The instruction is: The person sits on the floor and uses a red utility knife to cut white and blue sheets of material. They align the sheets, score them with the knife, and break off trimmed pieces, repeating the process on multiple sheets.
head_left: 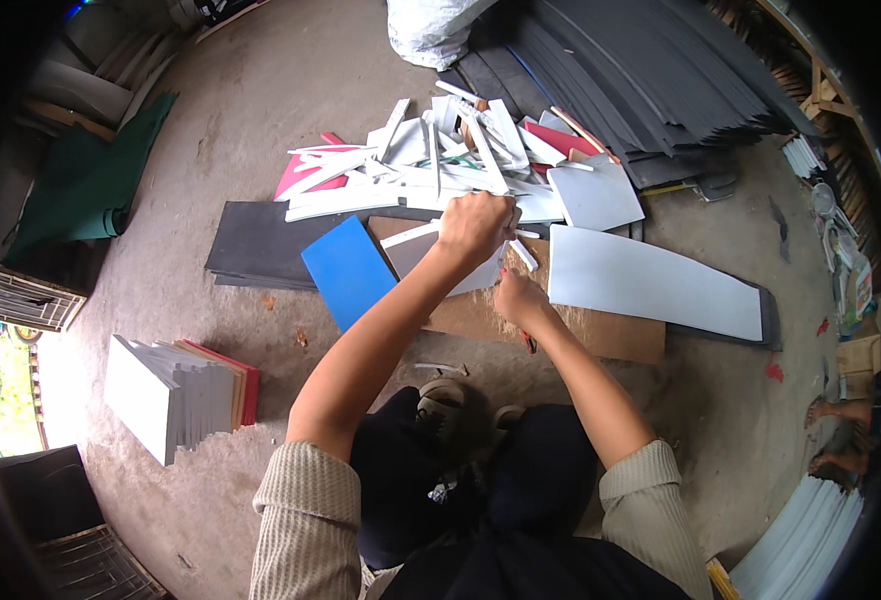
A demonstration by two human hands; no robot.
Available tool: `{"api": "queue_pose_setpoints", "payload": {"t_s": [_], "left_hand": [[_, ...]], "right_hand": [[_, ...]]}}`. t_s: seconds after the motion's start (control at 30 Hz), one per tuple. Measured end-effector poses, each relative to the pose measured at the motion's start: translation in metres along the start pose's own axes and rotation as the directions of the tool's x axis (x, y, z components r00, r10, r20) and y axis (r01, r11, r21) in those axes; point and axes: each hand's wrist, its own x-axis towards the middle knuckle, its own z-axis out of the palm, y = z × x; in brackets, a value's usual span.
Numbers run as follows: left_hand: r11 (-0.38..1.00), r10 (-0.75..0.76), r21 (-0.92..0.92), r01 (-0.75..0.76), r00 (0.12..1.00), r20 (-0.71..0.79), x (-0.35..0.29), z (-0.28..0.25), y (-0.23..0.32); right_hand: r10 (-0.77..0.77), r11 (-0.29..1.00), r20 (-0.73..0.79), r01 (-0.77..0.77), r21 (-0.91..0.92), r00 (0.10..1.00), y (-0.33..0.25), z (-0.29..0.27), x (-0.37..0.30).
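Note:
My left hand is closed, knuckles up, over a pale grey sheet; whatever its fingers grip is hidden. Just to its right and nearer me, my right hand is closed round a slim red-handled knife, whose butt end shows below the fist. The blade end is too small to make out. Beneath both hands lies a worn brown board. A small white strip rests by my right hand. A blue sheet lies left of the grey one, and a long white sheet to the right.
Behind my hands is a heap of white offcuts. Dark sheets are stacked at the far right, beside a white sack. A stack of white sheets stands at left. Another person's bare feet show at the right edge.

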Motion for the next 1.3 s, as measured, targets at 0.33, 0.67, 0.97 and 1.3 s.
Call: {"api": "queue_pose_setpoints", "payload": {"t_s": [0.33, 0.67, 0.97, 1.3], "left_hand": [[0.999, -0.035, -0.012, 0.035, 0.998, 0.045, 0.001, -0.004, 0.001], [0.996, -0.086, 0.022, 0.086, 0.996, -0.005, 0.002, 0.0, 0.005], [0.985, -0.171, 0.034, 0.17, 0.985, 0.034, 0.004, -0.001, 0.011], [0.821, -0.395, -0.541, 0.181, 0.865, -0.309, -0.041, -0.049, -0.119]], "right_hand": [[0.087, 0.995, 0.046, -0.09, 0.051, 0.995, 0.029, 0.073, 0.02], [0.038, 0.998, -0.087, -0.034, 0.047, 0.995, 0.051, 0.124, 0.016], [-0.06, 0.997, -0.171, 0.051, -0.058, 0.983, 0.08, 0.135, -0.038], [-0.078, 0.997, -0.292, 0.081, -0.003, 0.953, 0.089, 0.08, 0.023]]}}
